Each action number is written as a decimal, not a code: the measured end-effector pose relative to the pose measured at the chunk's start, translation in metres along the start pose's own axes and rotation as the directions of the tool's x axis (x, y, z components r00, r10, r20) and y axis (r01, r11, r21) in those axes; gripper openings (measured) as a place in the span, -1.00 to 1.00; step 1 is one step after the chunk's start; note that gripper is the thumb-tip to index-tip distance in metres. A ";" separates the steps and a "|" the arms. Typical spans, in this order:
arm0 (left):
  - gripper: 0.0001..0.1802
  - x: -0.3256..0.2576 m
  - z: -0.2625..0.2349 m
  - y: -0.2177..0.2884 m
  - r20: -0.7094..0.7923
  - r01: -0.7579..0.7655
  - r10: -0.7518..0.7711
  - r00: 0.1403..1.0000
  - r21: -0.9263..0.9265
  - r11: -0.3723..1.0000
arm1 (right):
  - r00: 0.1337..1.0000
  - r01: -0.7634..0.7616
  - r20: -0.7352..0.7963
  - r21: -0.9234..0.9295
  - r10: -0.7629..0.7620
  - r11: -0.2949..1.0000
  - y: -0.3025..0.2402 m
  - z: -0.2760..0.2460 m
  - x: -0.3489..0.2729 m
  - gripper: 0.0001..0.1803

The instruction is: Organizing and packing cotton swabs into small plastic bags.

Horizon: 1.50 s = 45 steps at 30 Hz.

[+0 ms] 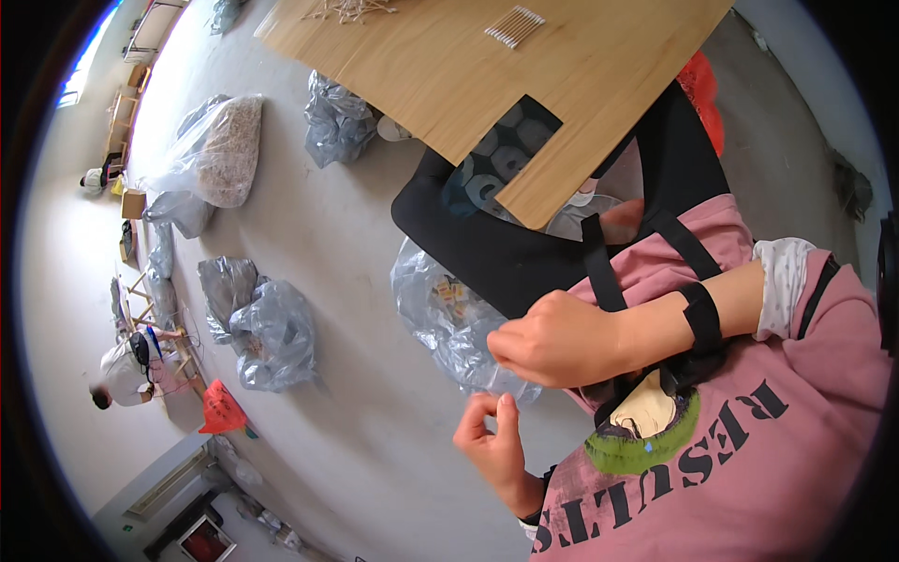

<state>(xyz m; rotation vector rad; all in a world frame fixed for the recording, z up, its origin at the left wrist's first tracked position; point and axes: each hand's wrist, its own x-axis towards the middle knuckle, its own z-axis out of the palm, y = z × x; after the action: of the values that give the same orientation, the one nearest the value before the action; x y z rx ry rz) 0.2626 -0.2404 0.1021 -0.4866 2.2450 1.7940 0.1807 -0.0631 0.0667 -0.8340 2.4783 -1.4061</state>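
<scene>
Swabs part lined up on table, both hands away from it

Swab row (514, 27) lies side by side at the far part of the table (403, 75); loose swabs (351, 9) sit in a jumble to its left, partly cut off by the frame. Progress, as judged: one batch is lined up, the loose ones are not. Count in the pile can't be told.

Right hand (562, 342): fingers closed in a fist, nothing seen in it, though the palm side is hidden. Left hand (492, 454): nearer, fingers half curled, thumb apart, no object visible. Hands are just beside each other, not touching, both well apart from the swabs. Right wrist wears a black strap (700, 318).

Table has a notch in its near edge; round items (510, 161) show through it, kind unclear. Black trousers (468, 229) below the table edge. Clear bag (449, 328) on the floor, just left of the right hand, small yellowish bits inside. Right of the table, red bag (700, 98). Farther left on the floor, grey bags (276, 328) and a big sack (229, 159) of pale stuff. Far left, a co-worker (126, 375).
</scene>
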 end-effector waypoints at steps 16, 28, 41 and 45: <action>-0.55 0.023 -0.025 -0.053 -0.568 0.121 0.045 0.822 0.251 0.960 | 0.855 -0.436 0.219 -0.189 0.470 0.880 0.083 -0.011 -0.037 -0.21; -0.41 0.054 -0.019 0.011 -0.616 -0.114 0.163 0.771 0.117 0.987 | 0.694 -0.566 0.703 0.401 0.154 0.721 0.062 0.026 -0.013 -0.40; -0.31 0.226 0.078 -0.029 0.114 -0.410 0.469 0.876 0.687 0.600 | 0.980 -0.134 -0.150 0.012 0.134 0.991 0.088 -0.132 -0.023 -0.67; -0.15 0.233 0.097 -0.012 0.206 -0.471 0.470 0.858 0.682 0.560 | 0.966 -0.175 -0.192 0.019 0.175 0.984 0.099 -0.146 -0.022 -0.65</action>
<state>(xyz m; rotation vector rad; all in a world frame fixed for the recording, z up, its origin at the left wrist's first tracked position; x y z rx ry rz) 0.0503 -0.1754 -0.0185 0.3179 3.0009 0.8626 0.1016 0.0963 0.0603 -0.4830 2.6157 -1.4893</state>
